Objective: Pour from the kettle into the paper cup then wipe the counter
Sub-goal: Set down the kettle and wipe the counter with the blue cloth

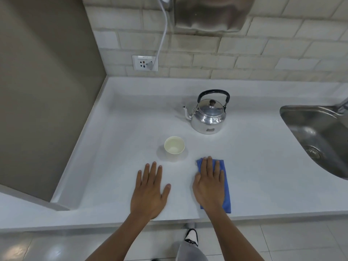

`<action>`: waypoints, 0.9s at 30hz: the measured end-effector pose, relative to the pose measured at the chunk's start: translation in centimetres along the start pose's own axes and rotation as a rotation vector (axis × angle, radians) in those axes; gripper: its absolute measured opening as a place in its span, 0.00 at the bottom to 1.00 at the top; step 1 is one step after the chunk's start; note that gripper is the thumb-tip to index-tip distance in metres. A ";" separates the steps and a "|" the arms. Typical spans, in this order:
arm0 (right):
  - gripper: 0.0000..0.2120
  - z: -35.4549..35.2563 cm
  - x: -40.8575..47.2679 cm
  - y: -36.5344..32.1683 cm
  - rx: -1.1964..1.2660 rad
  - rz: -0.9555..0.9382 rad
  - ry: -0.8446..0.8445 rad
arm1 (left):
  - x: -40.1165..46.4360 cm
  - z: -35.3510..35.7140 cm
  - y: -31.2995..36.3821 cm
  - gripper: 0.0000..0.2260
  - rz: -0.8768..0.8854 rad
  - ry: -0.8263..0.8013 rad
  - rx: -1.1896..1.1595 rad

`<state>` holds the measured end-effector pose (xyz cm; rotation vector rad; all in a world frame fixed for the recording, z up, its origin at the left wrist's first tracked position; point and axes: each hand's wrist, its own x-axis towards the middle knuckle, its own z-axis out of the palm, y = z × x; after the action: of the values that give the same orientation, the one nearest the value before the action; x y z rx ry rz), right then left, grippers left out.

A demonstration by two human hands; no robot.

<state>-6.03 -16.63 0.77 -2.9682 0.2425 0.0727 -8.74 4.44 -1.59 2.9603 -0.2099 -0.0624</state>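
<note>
The left hand (pixel 149 191) lies flat on the white counter (pixel 263 166), fingers straight and spread, holding nothing. The right hand (pixel 210 185) presses flat on a folded blue cloth (pixel 226 193) near the counter's front edge, fingers straight. The paper cup (pixel 174 147) stands upright just beyond the hands; it may hold some liquid, hard to tell. The steel kettle (pixel 208 117) sits farther back, lid on, spout pointing left. A steel sink (pixel 320 136) lies to the right.

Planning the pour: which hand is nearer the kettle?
Right. The right hand lies flat on the blue cloth, just below the kettle; the left hand rests flat further left, below the cup.
</note>
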 end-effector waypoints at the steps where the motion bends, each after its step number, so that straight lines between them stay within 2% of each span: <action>1: 0.29 0.3 -0.5 -0.4 -0.003 -0.025 -0.016 | 0.0 0.0 0.0 0.33 -0.001 -0.005 -0.003; 6: 0.30 0.8 -4.6 -0.9 -0.029 -0.153 -0.043 | 0.2 0.4 -0.3 0.35 -0.008 -0.026 0.036; 9: 0.29 0.6 -5.7 1.5 -0.043 -0.193 -0.033 | 0.2 0.4 -0.3 0.35 -0.004 -0.016 0.039; 13: 0.32 0.0 -2.2 4.5 -0.053 -0.060 -0.032 | 0.1 0.5 -0.2 0.35 -0.008 -0.012 0.023; 16: 0.29 -0.1 0.3 2.0 -0.057 0.025 0.010 | 0.2 0.4 0.1 0.35 -0.026 -0.004 0.009; 21: 0.28 1.2 -2.0 -2.6 -0.038 -0.093 -0.017 | 0.2 0.4 0.0 0.35 -0.021 0.001 0.014; 25: 0.29 1.0 -6.1 -0.2 -0.058 -0.214 -0.056 | 0.4 0.5 -0.1 0.35 -0.016 0.007 -0.010; 27: 0.30 0.7 -5.7 1.8 -0.079 -0.215 -0.046 | 0.3 0.7 -0.1 0.35 -0.017 0.009 -0.005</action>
<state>-11.98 -17.36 0.13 -3.0455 -0.0871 0.1270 -8.50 4.42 -2.29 2.9566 -0.1828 -0.0514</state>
